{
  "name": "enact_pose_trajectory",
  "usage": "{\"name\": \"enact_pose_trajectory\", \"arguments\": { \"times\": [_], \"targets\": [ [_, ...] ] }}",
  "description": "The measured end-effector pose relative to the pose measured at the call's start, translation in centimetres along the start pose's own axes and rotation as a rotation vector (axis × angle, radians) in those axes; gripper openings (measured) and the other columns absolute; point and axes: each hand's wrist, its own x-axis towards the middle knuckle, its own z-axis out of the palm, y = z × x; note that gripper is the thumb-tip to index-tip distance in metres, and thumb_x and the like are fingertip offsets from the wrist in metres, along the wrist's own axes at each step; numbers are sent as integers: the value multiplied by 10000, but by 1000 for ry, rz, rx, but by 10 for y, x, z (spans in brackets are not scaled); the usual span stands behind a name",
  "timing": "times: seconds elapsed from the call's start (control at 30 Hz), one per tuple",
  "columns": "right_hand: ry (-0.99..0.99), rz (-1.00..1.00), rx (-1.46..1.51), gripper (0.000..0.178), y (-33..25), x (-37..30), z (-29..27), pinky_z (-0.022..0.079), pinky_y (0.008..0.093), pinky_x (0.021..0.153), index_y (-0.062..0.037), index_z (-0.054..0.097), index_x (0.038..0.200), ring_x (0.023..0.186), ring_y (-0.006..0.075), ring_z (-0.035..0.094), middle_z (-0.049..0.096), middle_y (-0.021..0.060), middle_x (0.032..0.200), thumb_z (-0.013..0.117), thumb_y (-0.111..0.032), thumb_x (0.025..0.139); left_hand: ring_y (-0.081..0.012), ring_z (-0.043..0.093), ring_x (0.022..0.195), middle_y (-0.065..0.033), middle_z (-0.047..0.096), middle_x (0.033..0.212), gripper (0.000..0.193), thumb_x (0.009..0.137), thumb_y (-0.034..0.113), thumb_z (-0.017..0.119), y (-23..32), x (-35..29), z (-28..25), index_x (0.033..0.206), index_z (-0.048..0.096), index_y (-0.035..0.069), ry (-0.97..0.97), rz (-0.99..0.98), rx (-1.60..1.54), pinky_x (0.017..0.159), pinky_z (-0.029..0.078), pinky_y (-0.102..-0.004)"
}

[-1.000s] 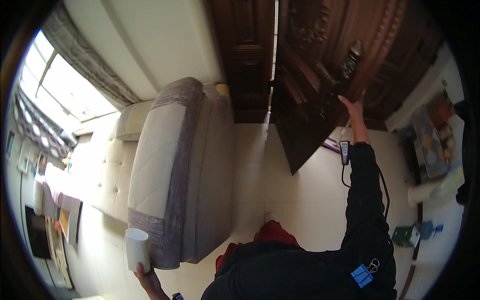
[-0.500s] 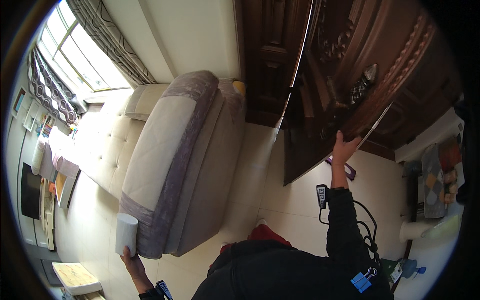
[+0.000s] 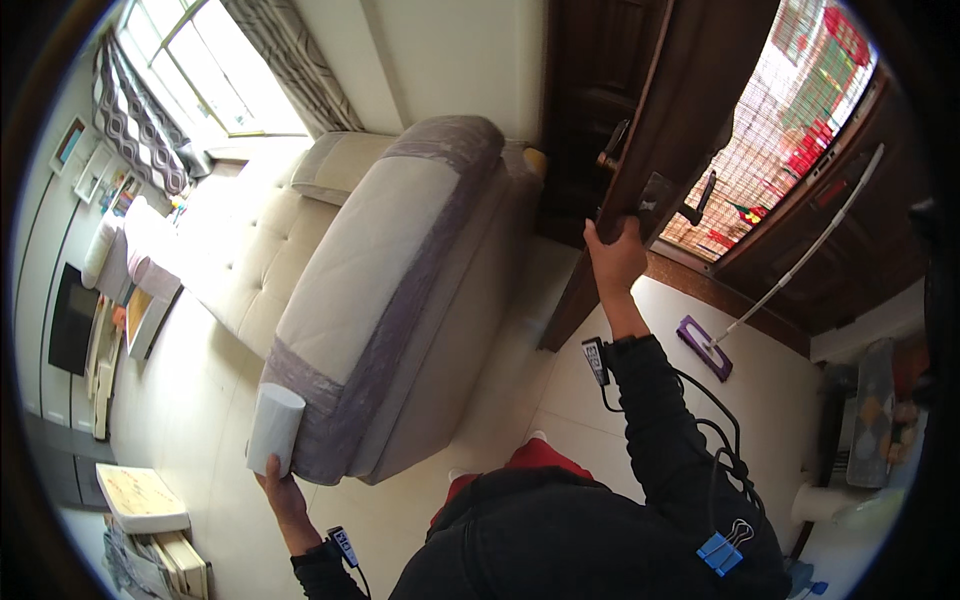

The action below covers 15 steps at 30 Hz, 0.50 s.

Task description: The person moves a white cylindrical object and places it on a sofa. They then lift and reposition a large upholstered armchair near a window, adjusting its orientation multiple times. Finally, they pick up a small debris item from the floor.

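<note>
Beside the near corner of the beige-and-mauve sofa, the left hand has its fingers curled round the lower end of a white cylinder, which looks light and smooth, best held round its side. The right hand, thumb and fingers apart, lies on the edge of the dark wooden door, below the lever handle; whether it pinches, I cannot tell. The door seems heavy and stiff, with the edge a sound handhold.

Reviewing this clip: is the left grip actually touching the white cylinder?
Touching. The head view shows it: the left grip holds the white cylinder near its lower end, one digit lying over its surface.
</note>
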Motion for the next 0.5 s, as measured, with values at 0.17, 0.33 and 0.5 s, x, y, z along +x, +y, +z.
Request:
{"name": "enact_pose_trajectory", "arguments": {
  "times": [0.17, 0.33, 0.5],
  "targets": [
    [-101, -4, -117, 461, -50, 1, 54, 474, 447, 534, -103, 505, 900, 654, 336, 618, 634, 107, 744, 661, -479, 684, -277, 386, 1192, -136, 400, 1280, 731, 744, 234, 639, 1, -4, 9, 1346, 274, 34, 16, 18, -49, 982, 312, -383],
    [-153, -51, -195, 466, -89, 5, 91, 477, 454, 534, -101, 483, 910, 652, 342, 621, 635, 134, 732, 634, -493, 708, -259, 406, 1169, -121, 430, 1231, 726, 719, 248, 659, 10, -6, 19, 1315, 301, 38, 0, 35, -51, 991, 311, -375],
    [-205, -31, -194, 481, -110, 8, 116, 480, 456, 557, -108, 508, 931, 671, 348, 622, 639, 138, 731, 620, -527, 724, -247, 418, 1157, -104, 447, 1203, 713, 706, 265, 666, 14, -5, 23, 1292, 319, 56, -17, 39, -77, 981, 324, -368]
  ]
}}
